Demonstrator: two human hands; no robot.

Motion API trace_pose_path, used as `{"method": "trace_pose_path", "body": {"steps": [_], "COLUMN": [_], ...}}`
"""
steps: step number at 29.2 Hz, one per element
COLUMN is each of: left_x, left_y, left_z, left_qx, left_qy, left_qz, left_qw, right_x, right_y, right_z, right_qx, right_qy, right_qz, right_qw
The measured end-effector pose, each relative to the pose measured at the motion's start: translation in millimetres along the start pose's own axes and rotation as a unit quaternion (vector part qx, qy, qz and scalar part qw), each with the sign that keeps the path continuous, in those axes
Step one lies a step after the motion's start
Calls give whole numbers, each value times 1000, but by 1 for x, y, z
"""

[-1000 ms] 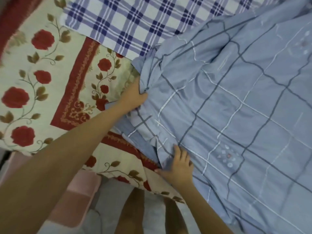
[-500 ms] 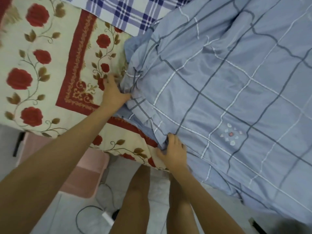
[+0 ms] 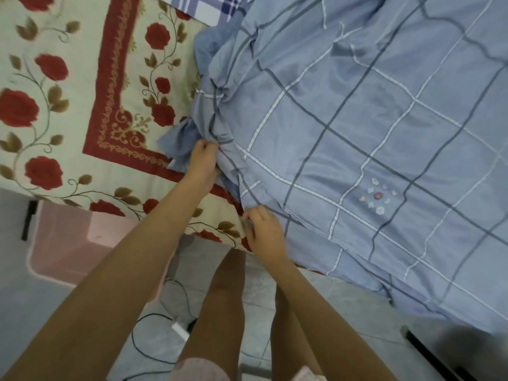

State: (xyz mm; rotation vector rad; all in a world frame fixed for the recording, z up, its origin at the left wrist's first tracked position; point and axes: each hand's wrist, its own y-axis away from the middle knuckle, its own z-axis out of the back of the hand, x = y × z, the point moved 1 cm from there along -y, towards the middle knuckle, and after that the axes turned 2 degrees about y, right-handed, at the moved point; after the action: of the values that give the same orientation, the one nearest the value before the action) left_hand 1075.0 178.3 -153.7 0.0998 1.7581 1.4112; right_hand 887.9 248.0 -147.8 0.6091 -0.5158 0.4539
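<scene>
Both hands have slid along the blue checked cover (image 3: 371,149) toward the near edge of the floral sheet (image 3: 68,111) since a second ago. Right hand (image 3: 264,232) is closest, fingers curled and pinching the cover's hem right at that edge; left hand (image 3: 204,160) is just beyond it, clenched on the bunched, ruffled edge. Cover lies spread over the right side, rumpled along its left, with the sheet bare beside it and a plaid cloth (image 3: 210,8) at the far end.
</scene>
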Motion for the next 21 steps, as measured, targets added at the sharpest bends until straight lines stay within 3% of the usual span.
{"method": "trace_pose_path", "body": {"steps": [3, 7, 9, 12, 15, 17, 19, 21], "left_x": [-3, -8, -11, -22, -25, -24, -28, -30], "left_y": [4, 4, -3, -12, -16, -13, -4, 12], "left_z": [-2, 5, 13, 33, 54, 57, 39, 13], "left_qx": [73, 119, 66, -73, -236, -310, -379, -305], "left_qy": [83, 35, -29, -59, -50, -99, -242, -373], "left_qz": [23, 15, -12, -79, -116, -140, -179, -292], "left_qw": [994, 992, 997, 992, 964, 935, 875, 826], "right_x": [-5, -9, -13, -19, -24, -30, -41, -58], "right_y": [-1, 0, 1, -2, -3, -8, -19, -33], "right_z": [2, 9, 11, 16, 25, 39, 61, 79], "right_qx": [18, 10, 30, 49, 49, -39, -196, -325], "right_qy": [-32, -68, -98, -172, -211, -222, -240, -226], "right_qz": [-2, 35, 11, -8, -34, -62, -114, -182], "right_qw": [999, 997, 995, 984, 976, 972, 944, 900]}}
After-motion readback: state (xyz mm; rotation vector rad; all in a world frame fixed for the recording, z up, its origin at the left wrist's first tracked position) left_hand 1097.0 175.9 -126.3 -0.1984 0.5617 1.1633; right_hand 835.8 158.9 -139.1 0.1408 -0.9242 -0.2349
